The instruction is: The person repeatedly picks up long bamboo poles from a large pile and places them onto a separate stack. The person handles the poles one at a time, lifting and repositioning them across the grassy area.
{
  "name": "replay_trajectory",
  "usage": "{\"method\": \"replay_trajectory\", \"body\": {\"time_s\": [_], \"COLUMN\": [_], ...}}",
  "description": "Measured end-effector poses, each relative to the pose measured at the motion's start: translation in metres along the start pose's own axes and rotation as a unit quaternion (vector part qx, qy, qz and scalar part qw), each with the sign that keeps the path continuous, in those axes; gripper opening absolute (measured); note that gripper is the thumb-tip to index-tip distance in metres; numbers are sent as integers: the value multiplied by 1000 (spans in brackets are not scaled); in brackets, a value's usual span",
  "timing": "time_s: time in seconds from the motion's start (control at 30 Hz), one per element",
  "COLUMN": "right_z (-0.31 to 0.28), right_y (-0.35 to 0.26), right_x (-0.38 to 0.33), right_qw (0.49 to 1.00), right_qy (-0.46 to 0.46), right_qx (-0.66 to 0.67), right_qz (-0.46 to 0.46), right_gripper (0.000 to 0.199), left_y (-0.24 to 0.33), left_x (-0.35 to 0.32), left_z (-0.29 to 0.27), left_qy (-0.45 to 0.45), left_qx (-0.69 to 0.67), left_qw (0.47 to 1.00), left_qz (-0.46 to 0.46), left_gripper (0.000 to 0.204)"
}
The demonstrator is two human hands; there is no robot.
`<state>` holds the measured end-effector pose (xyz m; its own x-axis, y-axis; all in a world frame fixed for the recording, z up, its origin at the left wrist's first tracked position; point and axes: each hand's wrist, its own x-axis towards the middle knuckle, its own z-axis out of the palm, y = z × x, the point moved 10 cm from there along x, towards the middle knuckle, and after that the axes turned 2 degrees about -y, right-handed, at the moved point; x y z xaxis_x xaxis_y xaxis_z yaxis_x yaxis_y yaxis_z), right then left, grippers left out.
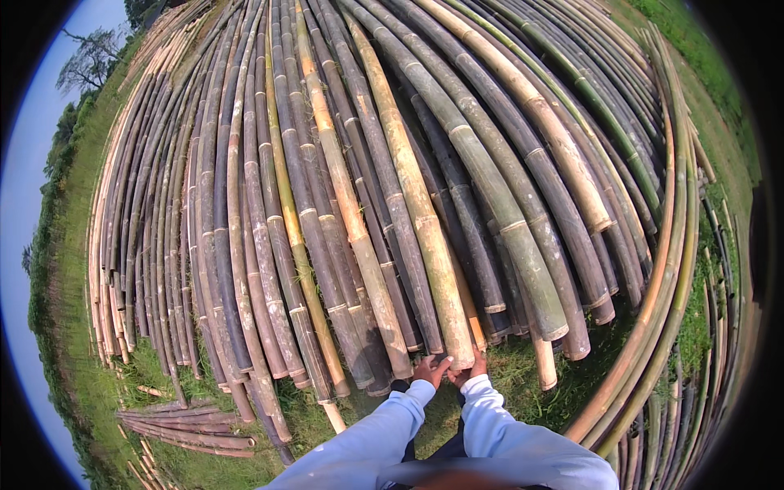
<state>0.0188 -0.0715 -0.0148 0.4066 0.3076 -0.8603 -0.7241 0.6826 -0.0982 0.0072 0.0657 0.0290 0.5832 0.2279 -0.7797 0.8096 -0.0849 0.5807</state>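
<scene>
At near butt of 1 mottled tan bamboo pole (426,220): holding it betw. 2 hands, L hand (430,370) at its L side, R hand (468,374) under & round R side. Gripping narrow, fingers closed in on butt; most R fingers & both palms hidden, so can't tell how tight.

Just R of grip, 1 thin orange-yellow pole (475,322), mostly hidden behind held one; can't tell if touching R fingers. Farther R, 1 thick grey-green pole (516,229), then 1 bright green pole (603,116). L of grip, 1 yellow pole (300,253). Beyond grip, dark poles (388,171), too many to count, far ends cut off or lost at top.

Well R of grip, 1 curved bundle (665,294), approx. 4 poles, exact no. hard to make out. Well L, 1 short stack (188,429), approx. 6, partly overlapping. Below grip, 2 lt. blue sleeves (351,453), cut off at lower edge, plus 1 blurred dark shape (482,474), unidentifiable.
</scene>
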Motion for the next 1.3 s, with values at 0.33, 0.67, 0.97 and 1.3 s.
{"method": "replay_trajectory", "body": {"time_s": [0.33,0.67,0.97,1.3], "right_z": [93,140,235,533], "right_y": [24,23,21,194], "right_x": [-105,-164,-241,-405], "right_qw": [985,978,960,821], "right_qy": [-124,-151,-185,-506], "right_qx": [-42,-127,-185,-190], "right_qz": [111,70,95,183], "right_gripper": [55,64,85,49], "left_y": [76,100,207,274], "left_x": [-42,-61,-226,-407], "left_z": [-7,-26,-141,-390], "left_qy": [-134,-14,-122,11], "left_qx": [-251,-107,-318,-340], "left_qw": [958,994,936,913], "left_qz": [35,26,90,224], "left_gripper": [54,56,35,37]}}
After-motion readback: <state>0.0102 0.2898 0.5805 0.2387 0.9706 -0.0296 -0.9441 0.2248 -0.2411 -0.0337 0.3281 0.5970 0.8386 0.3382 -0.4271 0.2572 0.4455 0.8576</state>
